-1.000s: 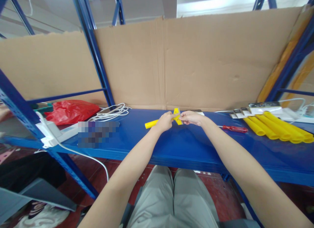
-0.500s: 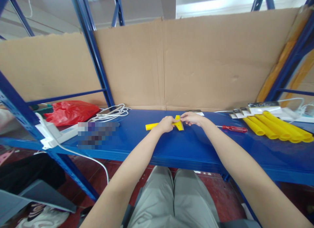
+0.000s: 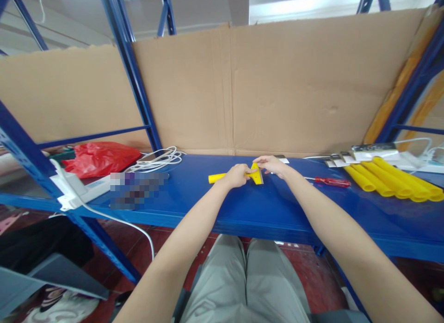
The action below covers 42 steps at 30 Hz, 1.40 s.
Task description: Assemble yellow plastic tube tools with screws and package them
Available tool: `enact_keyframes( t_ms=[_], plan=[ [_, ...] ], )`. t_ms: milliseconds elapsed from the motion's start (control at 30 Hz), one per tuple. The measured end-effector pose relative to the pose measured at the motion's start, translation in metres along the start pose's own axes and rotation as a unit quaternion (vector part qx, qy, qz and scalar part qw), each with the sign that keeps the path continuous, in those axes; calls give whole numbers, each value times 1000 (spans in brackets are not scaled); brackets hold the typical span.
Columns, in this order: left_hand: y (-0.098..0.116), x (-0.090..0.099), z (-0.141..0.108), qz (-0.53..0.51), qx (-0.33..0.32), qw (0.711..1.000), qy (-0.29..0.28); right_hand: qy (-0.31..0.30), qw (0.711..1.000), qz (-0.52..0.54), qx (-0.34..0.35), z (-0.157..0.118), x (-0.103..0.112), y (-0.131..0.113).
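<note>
A yellow scraper (image 3: 257,175) with a round handle and a flared head lies across the blue shelf top, its handle pointing left. My left hand (image 3: 237,176) is wrapped round the handle near the head. At the head's far corner, my right hand (image 3: 272,165) has its fingers bent against the yellow edge; their tips are small and partly hidden. A thin metal edge shows along the right side of the head. To the right, a red screwdriver (image 3: 332,182) lies on the shelf with its shaft pointing left.
Several yellow tubes (image 3: 388,179) lie at the right, beside flat packs (image 3: 374,151). At the left are a red plastic bag (image 3: 102,158), coiled white cable (image 3: 161,160) and a white power strip (image 3: 93,190). Cardboard (image 3: 294,89) stands behind the blue shelf (image 3: 256,212).
The scraper has shifted slightly to the right, with my left hand still round it. The fingers of my right hand have moved a little up and over the corner of its head.
</note>
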<state>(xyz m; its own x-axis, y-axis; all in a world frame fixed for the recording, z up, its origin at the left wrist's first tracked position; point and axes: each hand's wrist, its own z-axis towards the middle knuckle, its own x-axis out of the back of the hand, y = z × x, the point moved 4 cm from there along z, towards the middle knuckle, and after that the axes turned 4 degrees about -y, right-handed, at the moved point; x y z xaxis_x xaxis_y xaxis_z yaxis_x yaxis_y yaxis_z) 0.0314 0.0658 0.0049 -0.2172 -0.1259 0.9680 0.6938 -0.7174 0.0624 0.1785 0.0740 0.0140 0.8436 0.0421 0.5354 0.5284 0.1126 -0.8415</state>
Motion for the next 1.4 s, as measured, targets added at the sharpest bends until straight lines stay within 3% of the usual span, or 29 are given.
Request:
enact_keyframes(
  t_ms=[600,700,833,1000,1300,1333,1400],
  plan=[
    [1,0,-1,25,21,999,3,45,997,55,-35,0,-9,-2],
    [-1,2,-3,40,64,997,9,19,996,82,-40,1,-9,-1],
    [-6,8,-6,59,122,991,22,-64,990,120,-30,1,-13,-2],
    [-7,10,-7,54,122,991,26,-126,983,135,-8,0,-15,-4],
    [-4,7,-7,57,94,994,9,-120,989,85,-5,2,-9,-2],
    [-3,6,-7,56,93,994,11,-103,992,68,-1,5,-3,1],
    [-1,6,-6,57,90,994,15,-8,1000,11,6,12,19,13]
  ],
)
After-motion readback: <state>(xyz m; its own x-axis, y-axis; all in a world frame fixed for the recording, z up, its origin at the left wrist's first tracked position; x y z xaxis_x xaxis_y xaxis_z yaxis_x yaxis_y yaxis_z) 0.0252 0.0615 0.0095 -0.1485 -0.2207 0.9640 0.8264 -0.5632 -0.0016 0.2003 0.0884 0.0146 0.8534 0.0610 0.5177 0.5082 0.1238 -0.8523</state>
